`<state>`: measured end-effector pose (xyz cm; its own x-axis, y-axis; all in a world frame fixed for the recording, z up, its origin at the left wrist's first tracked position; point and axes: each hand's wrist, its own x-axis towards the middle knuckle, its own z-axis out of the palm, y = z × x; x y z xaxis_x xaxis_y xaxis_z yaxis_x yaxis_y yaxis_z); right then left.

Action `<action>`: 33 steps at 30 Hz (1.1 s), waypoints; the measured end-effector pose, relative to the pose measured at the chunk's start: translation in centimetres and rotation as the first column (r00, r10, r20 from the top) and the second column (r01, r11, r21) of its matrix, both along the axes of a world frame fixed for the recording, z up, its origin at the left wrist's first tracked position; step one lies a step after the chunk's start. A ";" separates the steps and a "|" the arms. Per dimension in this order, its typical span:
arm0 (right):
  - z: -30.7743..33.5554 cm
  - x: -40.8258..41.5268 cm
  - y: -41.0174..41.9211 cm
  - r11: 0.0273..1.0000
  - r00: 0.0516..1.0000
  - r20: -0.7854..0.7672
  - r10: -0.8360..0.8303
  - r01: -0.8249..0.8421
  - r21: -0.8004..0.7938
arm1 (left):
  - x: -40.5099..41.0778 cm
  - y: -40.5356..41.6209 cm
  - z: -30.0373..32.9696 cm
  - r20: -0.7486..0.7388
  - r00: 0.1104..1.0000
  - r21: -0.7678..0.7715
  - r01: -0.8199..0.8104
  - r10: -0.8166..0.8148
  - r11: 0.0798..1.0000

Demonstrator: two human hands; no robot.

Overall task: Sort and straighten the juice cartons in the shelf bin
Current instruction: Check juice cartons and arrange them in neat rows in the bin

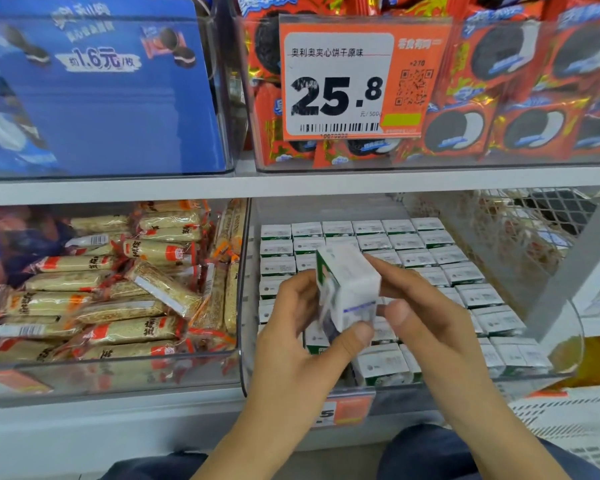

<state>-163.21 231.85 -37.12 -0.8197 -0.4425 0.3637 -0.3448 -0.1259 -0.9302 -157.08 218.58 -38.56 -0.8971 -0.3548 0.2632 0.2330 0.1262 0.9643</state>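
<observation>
White and green, the carton (pixel 347 289) is pinched by both hands, left hand (pixel 291 337) and right hand (pixel 426 320), tilted, its long way leaning up and back. The bin's (pixel 574 344) neat rows lie just below the grip.

Juice carton (pixel 347 289): coated paperboard, smooth, showing a slight sheen. Shelf bin (pixel 245 289): clear hard plastic, glossy, reflecting light along its wall. Snack bars (pixel 160 252): wearing crinkled, shiny clear film. Price tag (pixel 336 84): printed paper sitting behind a glossy plastic sleeve. Side mesh (pixel 520 223): looking like white-coated metal.
</observation>
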 end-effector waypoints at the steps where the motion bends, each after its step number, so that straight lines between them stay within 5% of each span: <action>1: 0.1 -0.1 -0.1 1.000 0.999 0.040 -0.008 0.007 0.009 | -0.1 -0.1 0.0 0.008 1.000 0.066 0.025 -0.026 0.997; 6: -0.3 -0.5 -0.3 0.996 0.983 0.179 0.037 -0.050 0.068 | -0.4 -0.6 0.5 0.015 0.993 0.272 0.106 -0.114 0.957; 11: -0.3 -0.3 -0.3 0.997 0.985 0.172 0.029 -0.040 0.061 | -0.3 -0.6 0.3 0.016 0.992 0.233 0.120 -0.128 0.965; 17: 0.0 -0.1 -0.2 0.998 0.990 0.128 -0.056 0.054 0.019 | -0.2 -0.4 0.0 0.007 0.999 -0.106 -0.049 0.050 0.993; 22: -0.3 -0.4 -0.1 0.995 0.989 0.121 -0.089 0.081 0.066 | -0.1 -0.8 -0.3 -0.087 0.985 -0.526 -0.170 0.147 0.833; 24: -0.3 -0.7 0.1 0.999 0.983 0.177 -0.046 0.045 0.013 | 0.0 -1.1 -0.2 -0.056 0.992 -0.490 -0.124 0.111 0.863; 28: -0.2 -1.2 0.8 0.992 0.947 0.319 0.035 0.005 -0.125 | 0.2 -1.2 0.5 0.069 0.997 -0.185 0.042 -0.029 0.982; 33: -0.3 -1.1 0.7 0.986 0.935 0.343 0.096 -0.042 -0.162 | 0.0 -0.8 0.7 0.008 0.996 0.043 0.093 -0.093 0.995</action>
